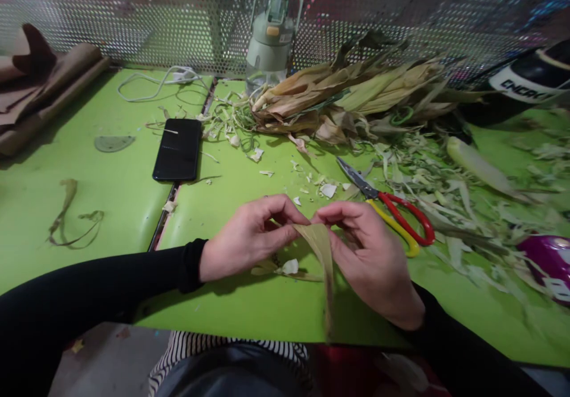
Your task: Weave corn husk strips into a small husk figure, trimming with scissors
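A dry husk strip [324,254] is hanging over the near edge of the green bench [111,195], with its top end being pinched from both sides. The left hand [249,240] is closing thumb and fingers [281,205] on it at 9 o'clock, and the right hand [369,254] is gripping it likewise at 3 o'clock. Red-and-yellow scissors [392,213] are lying at 2 o'clock, a husk pile [351,94] at 12, and a black phone [177,149] at 10.

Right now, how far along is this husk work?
Done: pale trimmed scraps litter the green table. In hand: left hand and right hand pinch one tan dried husk strip. Left: the heap of dried corn husks at the back looks untouched.
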`<state>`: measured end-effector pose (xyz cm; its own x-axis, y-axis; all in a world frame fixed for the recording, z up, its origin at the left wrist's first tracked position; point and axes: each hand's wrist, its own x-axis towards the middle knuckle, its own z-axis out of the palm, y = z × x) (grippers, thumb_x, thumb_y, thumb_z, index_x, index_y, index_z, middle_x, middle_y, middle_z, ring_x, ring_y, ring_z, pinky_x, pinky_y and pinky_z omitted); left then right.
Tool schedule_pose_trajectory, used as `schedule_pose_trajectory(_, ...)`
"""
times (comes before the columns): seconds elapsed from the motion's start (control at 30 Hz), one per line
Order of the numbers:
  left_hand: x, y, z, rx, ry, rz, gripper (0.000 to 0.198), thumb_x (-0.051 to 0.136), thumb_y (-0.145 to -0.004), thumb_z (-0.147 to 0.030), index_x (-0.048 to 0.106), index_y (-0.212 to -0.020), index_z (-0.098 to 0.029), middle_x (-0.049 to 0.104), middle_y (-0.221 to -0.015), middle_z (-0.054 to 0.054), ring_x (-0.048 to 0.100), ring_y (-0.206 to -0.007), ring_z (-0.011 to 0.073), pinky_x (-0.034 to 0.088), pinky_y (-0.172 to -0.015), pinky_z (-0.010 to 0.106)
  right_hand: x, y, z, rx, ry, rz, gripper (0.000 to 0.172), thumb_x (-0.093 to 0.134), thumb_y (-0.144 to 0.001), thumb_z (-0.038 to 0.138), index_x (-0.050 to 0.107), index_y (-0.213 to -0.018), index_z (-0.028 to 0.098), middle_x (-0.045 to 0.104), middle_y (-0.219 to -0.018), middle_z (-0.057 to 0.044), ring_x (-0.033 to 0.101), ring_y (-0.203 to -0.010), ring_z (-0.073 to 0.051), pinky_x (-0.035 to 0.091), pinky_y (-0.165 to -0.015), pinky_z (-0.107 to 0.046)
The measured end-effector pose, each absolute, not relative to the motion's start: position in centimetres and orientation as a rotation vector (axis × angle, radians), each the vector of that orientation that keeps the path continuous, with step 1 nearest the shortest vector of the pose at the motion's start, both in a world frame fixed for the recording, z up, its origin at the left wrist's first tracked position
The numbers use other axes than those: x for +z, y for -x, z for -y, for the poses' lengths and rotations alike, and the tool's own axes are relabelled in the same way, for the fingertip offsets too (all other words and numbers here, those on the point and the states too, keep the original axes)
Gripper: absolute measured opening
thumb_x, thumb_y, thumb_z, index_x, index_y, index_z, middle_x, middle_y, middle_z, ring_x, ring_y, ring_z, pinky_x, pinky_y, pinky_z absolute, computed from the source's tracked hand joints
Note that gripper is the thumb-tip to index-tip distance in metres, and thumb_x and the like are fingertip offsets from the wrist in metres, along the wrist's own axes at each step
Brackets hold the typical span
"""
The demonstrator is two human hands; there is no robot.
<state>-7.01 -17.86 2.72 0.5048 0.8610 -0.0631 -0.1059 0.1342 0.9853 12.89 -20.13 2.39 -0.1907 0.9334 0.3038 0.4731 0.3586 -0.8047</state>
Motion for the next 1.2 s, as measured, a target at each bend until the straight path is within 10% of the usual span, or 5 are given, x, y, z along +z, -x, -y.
schedule_pose_trajectory(0.43, 3.0, 7.2, 17.8, 0.697, -0.851, -0.707, 0.046, 0.084, -0.071, -0.047, 0.058, -0.088, -0.013, 0.063, -0.071, -0.002, 0.055, -0.057, 0.0061, 0.042, -0.055, 0.019, 3.3, -12.9, 19.7, 0.527, 1.103, 2.034, 0.008, 0.064, -0.092, 0.018, 0.065, -0.098, 0.023, 0.071, -0.088, 0.001, 0.067, -0.077, -0.012, 0.055, -0.069, -0.022)
schedule_pose_trajectory(0.93, 2.8, 7.6, 17.5, 0.869, -1.741, -0.892, 0.009, 0.067, -0.085, -0.022, 0.066, -0.089, -0.015, 0.070, -0.084, 0.003, 0.063, -0.074, 0.0117, 0.051, -0.071, 0.024, 3.0, -12.2, 20.0, 1.220, 1.189, 1.513, 0.015, 0.066, -0.090, 0.037, 0.063, -0.094, 0.023, 0.066, -0.082, -0.001, 0.063, -0.071, -0.013, 0.053, -0.061, -0.023)
schedule_pose_trajectory(1.2, 3.4, 7.3, 17.9, 0.746, -1.437, -0.893, 0.015, 0.064, -0.088, -0.029, 0.062, -0.087, -0.013, 0.068, -0.076, 0.003, 0.058, -0.062, 0.0098, 0.046, -0.058, 0.022, 3.2, -12.7, 19.9, 0.958, 1.154, 1.781, 0.008, 0.059, -0.094, 0.029, 0.063, -0.093, 0.023, 0.066, -0.082, 0.000, 0.062, -0.071, -0.013, 0.051, -0.064, -0.025)
